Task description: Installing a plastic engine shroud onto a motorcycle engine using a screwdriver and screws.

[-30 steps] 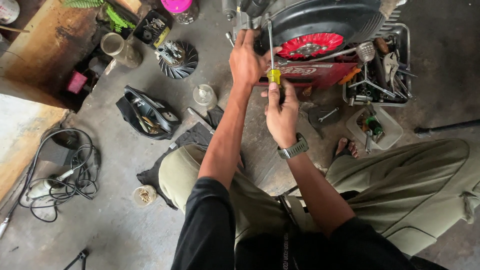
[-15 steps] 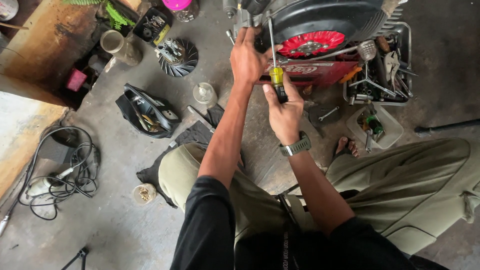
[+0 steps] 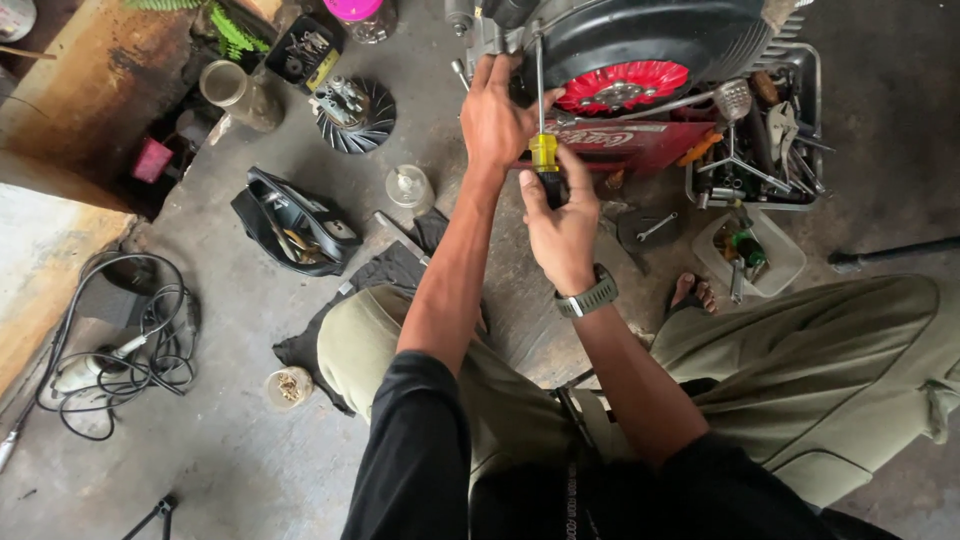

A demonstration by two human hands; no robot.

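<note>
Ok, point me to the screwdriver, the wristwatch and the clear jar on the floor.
screwdriver (image 3: pixel 544 152): head view, on its yellow handle collar, gripped by the right hand (image 3: pixel 562 225).
wristwatch (image 3: pixel 588 297): head view, on the grey strap round the right wrist.
clear jar (image 3: pixel 409 188): head view, on its lid.

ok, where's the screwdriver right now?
Head view, top centre: the screwdriver stands upright, handle in the right hand, shaft beside the left hand, against the black engine housing.

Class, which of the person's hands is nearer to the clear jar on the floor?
The left hand: it is up and right of the clear jar. The right hand, gripping the screwdriver, lies farther right.
</note>
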